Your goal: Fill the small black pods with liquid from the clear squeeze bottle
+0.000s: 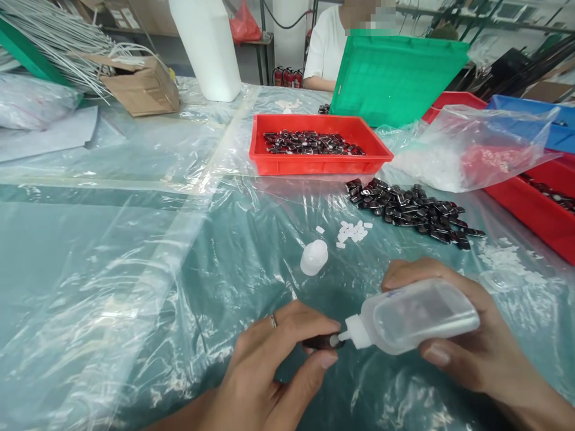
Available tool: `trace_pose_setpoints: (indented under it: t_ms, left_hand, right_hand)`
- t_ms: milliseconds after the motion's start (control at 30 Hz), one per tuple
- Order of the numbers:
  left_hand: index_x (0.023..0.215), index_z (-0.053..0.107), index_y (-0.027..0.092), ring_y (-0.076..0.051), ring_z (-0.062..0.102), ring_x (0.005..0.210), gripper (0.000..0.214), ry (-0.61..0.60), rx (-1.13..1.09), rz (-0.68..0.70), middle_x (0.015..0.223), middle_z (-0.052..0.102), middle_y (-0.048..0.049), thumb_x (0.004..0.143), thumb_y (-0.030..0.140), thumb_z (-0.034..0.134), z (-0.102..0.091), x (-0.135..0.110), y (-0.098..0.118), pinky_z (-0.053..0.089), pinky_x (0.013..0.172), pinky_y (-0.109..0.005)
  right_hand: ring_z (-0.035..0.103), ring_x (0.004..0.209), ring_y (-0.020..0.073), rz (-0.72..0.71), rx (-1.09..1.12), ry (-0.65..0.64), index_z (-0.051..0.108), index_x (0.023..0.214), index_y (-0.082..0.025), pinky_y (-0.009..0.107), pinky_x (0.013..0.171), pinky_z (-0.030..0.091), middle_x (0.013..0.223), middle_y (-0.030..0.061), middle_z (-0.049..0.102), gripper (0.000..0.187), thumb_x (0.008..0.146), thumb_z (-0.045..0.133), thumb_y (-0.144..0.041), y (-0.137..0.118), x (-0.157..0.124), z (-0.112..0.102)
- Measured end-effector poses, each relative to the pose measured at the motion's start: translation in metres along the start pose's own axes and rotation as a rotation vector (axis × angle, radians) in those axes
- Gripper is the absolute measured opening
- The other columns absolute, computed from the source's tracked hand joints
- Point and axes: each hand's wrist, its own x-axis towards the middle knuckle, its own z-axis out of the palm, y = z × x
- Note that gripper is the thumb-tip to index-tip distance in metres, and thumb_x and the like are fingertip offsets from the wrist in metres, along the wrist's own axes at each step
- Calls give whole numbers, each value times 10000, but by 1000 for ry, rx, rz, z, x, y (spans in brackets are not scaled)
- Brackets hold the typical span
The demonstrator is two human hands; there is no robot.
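Clock face centred on small dark piece, low mid-view over plastic-covered table. Left hand toward 8 to 9: grip narrow, piece pinched between thumb and fingertips. Right hand toward 3: grip wrapped round translucent squeeze bottle, lying near level, nozzle aimed at 9, tip at the piece's end. Step in hand, by judgement: dosing from bottle at that end. Next move apparently calling for a steady pinch, tip aligned, light pressure on bottle wall. Toward 12: round white cup-like item, red bin of dark pieces farther out. Toward 1: white pellets. Between 1 and 2: dark heap.

Not resolved: tip touching or just short; any liquid flowing; inside of white item. Hidden: much of piece, behind fingers; right fingertips, partly behind bottle. Cut off: both forearms, second red bin toward 2.
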Motion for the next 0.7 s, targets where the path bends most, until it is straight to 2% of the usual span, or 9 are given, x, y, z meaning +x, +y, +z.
trace_pose_setpoints:
  t_ms: [100,167,367,433,600,700]
  left_hand:
    - [1191,617,260,-139,637,737,263,-9,11,-14,883,675,-7,987,96,594,0,-1,1,491,648,-240]
    - [1204,608,272,-145,631,736,273,-19,24,-27,899,677,-8,992,101,590,-1,-2,0,485,641,-255]
    - [1211,589,280,-156,657,747,282,-31,53,-21,917,688,-10,994,101,587,-1,-1,-1,513,660,-276]
    - [1203,584,286,-164,670,770,281,-32,54,-35,936,697,-11,992,99,584,-1,-1,-1,519,672,-282]
    - [1165,569,288,-150,688,813,296,-35,37,-118,976,703,-7,970,65,582,0,1,-4,544,706,-247]
    - [1101,558,282,-136,681,780,297,-13,27,-137,964,695,-2,932,42,601,2,2,-5,560,694,-225]
  right_hand:
    - [626,846,221,-47,-85,21,678,1129,-325,260,627,494,924,14,653,294,917,765,-510,-5,-2,-1]
    - [618,800,207,-63,-123,31,667,1126,-326,270,648,510,893,6,645,295,950,722,-556,-9,-3,0]
    - [639,784,223,-64,-182,66,668,1112,-350,268,550,509,947,24,656,303,929,734,-583,-13,-3,3]
    - [622,714,205,-49,-184,94,666,1114,-356,269,538,504,926,18,644,332,921,722,-620,-13,-4,3]
    - [624,733,209,-31,-169,115,647,1106,-324,276,575,519,881,29,622,326,965,665,-617,-11,-5,3]
    - [614,689,206,-69,-166,121,649,1095,-333,275,536,513,858,28,624,332,953,671,-632,-10,-6,6]
